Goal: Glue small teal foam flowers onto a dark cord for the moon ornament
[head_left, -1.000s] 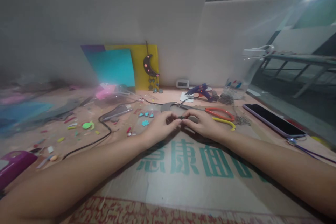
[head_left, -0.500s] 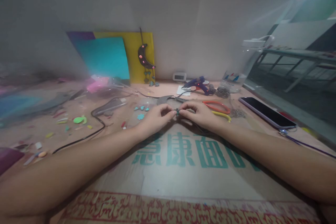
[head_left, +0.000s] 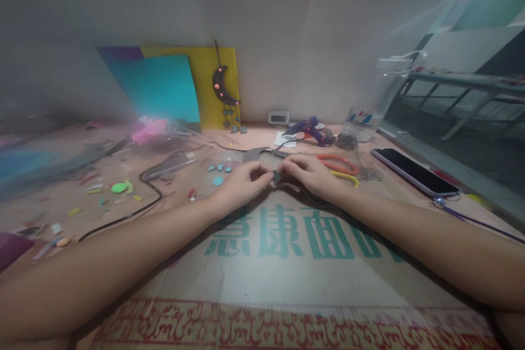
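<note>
Above the printed cardboard, my left hand (head_left: 243, 179) and my right hand (head_left: 307, 174) meet fingertip to fingertip. Between them is a small dark teal charm (head_left: 276, 176), pinched from both sides; its exact shape is too small to make out. A thin dark strand trails under my right hand. To the left of my left hand lie several turquoise hearts (head_left: 220, 168) and a turquoise flower (head_left: 217, 181). Orange-handled (head_left: 338, 164) and yellow-handled (head_left: 348, 178) tools lie just beyond my right hand, partly covered by it. A dark crescent moon ornament (head_left: 221, 87) with pink dots hangs at the back.
A purple glue gun (head_left: 308, 130) and a white digital display (head_left: 278, 117) stand at the back. A phone (head_left: 414, 172) and a clear plastic jug (head_left: 363, 126) are on the right. Scraps, a green piece (head_left: 120, 187) and a black cord (head_left: 152, 186) cover the left.
The small charm has turned slightly between my fingers, and my right fingers have shifted and curled a little. The whole view has moved slightly; other things stay put.
</note>
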Demonstrator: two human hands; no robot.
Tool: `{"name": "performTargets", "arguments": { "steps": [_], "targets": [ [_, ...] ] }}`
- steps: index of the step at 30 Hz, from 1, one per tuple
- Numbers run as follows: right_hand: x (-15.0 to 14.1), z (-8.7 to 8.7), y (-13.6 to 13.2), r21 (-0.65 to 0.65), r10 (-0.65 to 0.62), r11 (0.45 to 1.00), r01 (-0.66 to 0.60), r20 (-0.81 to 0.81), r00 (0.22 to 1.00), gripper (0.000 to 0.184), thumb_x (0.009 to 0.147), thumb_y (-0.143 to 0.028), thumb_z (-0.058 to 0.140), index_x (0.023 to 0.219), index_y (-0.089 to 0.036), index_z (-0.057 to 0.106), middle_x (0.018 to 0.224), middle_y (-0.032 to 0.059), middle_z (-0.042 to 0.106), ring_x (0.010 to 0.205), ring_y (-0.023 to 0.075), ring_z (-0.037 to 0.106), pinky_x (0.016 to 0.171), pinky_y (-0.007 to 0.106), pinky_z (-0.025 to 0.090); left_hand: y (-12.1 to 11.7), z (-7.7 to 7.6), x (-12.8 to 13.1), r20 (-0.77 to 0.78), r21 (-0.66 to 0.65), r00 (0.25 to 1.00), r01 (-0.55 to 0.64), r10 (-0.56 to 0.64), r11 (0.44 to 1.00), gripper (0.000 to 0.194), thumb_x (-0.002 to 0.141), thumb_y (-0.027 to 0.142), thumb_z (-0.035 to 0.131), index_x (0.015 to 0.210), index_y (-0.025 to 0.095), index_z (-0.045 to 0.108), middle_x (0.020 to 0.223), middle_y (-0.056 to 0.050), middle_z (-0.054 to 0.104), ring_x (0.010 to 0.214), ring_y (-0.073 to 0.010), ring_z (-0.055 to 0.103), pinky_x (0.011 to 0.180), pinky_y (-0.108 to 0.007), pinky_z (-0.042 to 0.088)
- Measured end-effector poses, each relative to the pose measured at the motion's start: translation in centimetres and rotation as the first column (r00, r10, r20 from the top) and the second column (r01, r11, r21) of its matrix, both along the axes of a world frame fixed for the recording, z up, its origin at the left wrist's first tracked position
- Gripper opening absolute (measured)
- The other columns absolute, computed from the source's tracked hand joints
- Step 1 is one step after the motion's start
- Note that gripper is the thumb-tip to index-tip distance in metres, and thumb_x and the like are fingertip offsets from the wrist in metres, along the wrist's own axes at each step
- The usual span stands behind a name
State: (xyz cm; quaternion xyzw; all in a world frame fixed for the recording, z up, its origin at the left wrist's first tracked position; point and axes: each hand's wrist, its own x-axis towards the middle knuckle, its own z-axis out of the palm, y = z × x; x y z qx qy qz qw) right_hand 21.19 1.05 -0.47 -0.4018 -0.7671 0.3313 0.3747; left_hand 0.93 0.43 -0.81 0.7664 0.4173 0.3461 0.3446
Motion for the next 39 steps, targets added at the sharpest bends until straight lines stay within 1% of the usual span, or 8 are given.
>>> {"name": "performTargets", "arguments": {
  "steps": [3, 9, 13, 19, 25, 30, 34, 39],
  "targets": [
    [0.1, 0.0, 0.2, 0.026, -0.050, 0.998, 0.050, -0.023, 0.999, 0.030, 0.089, -0.043, 0.056, 0.085, -0.016, 0.067, 0.082, 0.0049, 0.071, 0.077, 0.0177, 0.065, 0.073, 0.030, 0.050, 0.0, 0.0, 0.0, -0.012, 0.016, 1.000, -0.006, 0.006, 1.000, 0.023, 0.086, 0.036, 0.055, 0.083, 0.015, 0.063, 0.081, -0.003, 0.067, 0.078, -0.0172, 0.060, 0.072, -0.028, 0.044],
    [-0.2, 0.6, -0.1, 0.099, -0.090, 0.992, 0.078, 0.114, 0.989, 0.018, 0.083, -0.032, 0.062, 0.086, -0.018, 0.072, 0.086, 0.0041, 0.074, 0.084, 0.0189, 0.067, 0.078, 0.029, 0.050, -0.1, 0.1, -0.1, -0.028, 0.024, 1.000, -0.004, 0.005, 1.000, 0.022, 0.087, 0.035, 0.055, 0.085, 0.015, 0.064, 0.082, -0.003, 0.068, 0.078, -0.0168, 0.061, 0.071, -0.027, 0.044],
    [-0.3, 0.6, -0.2, 0.070, -0.101, 0.993, 0.092, 0.133, 0.986, 0.020, 0.083, -0.035, 0.061, 0.083, -0.017, 0.071, 0.081, 0.0034, 0.073, 0.079, 0.0185, 0.066, 0.075, 0.029, 0.049, -0.1, 0.1, -0.1, -0.022, 0.008, 1.000, 0.011, -0.011, 1.000, 0.026, 0.089, 0.038, 0.054, 0.085, 0.015, 0.063, 0.080, -0.003, 0.068, 0.074, -0.0156, 0.060, 0.067, -0.025, 0.043],
    [0.0, 0.1, 0.0, -0.037, -0.060, 0.998, 0.060, 0.005, 0.998, 0.031, 0.088, -0.043, 0.056, 0.082, -0.016, 0.068, 0.075, 0.0035, 0.070, 0.070, 0.0176, 0.065, 0.064, 0.028, 0.050, 0.1, -0.1, -0.1, -0.047, 0.011, 0.999, 0.007, -0.007, 1.000, 0.028, 0.090, 0.040, 0.053, 0.083, 0.016, 0.064, 0.078, -0.001, 0.066, 0.072, -0.0150, 0.058, 0.066, -0.025, 0.041],
    [0.2, -0.5, 0.4, 0.183, -0.110, 0.976, 0.120, -0.064, 0.992, 0.026, 0.091, -0.027, 0.051, 0.112, -0.018, 0.064, 0.094, 0.0052, 0.070, 0.090, 0.0187, 0.067, 0.085, 0.034, 0.052, 0.7, -0.6, -0.2, 0.059, -0.034, 0.998, 0.010, -0.008, 0.999, 0.029, 0.088, 0.043, 0.052, 0.076, 0.017, 0.059, 0.075, -0.001, 0.063, 0.073, -0.0162, 0.057, 0.069, -0.028, 0.043],
    [-0.1, -0.4, -0.2, 0.463, -0.036, 0.886, -0.011, 0.092, 0.995, 0.022, 0.089, -0.018, 0.055, 0.109, -0.021, 0.062, 0.105, 0.0080, 0.067, 0.095, 0.0202, 0.063, 0.088, 0.037, 0.050, 0.9, -0.3, -0.3, 0.127, -0.092, 0.992, 0.024, -0.012, 0.995, 0.029, 0.087, 0.042, 0.053, 0.073, 0.018, 0.059, 0.072, 0.000, 0.062, 0.072, -0.0149, 0.058, 0.071, -0.026, 0.045],
    [-0.2, -0.1, -0.6, 0.479, -0.031, 0.877, -0.041, 0.141, 0.990, 0.007, 0.089, -0.022, 0.058, 0.094, -0.021, 0.064, 0.090, 0.0057, 0.067, 0.086, 0.0198, 0.062, 0.080, 0.034, 0.049, 0.9, -0.5, -0.3, 0.091, -0.072, 0.995, 0.041, -0.035, 0.997, 0.031, 0.087, 0.043, 0.053, 0.075, 0.017, 0.061, 0.073, -0.001, 0.063, 0.072, -0.0150, 0.059, 0.069, -0.025, 0.045],
    [-0.1, 0.2, -0.5, 0.364, -0.131, 0.927, 0.091, 0.086, 0.988, 0.011, 0.089, -0.027, 0.058, 0.086, -0.019, 0.065, 0.089, 0.0049, 0.070, 0.086, 0.0192, 0.063, 0.083, 0.032, 0.046, 1.0, -1.1, -0.3, 0.125, -0.057, 0.992, 0.042, -0.034, 0.997, 0.032, 0.092, 0.042, 0.046, 0.085, 0.016, 0.063, 0.083, -0.003, 0.067, 0.080, -0.0161, 0.061, 0.070, -0.025, 0.047]
  ]
}}
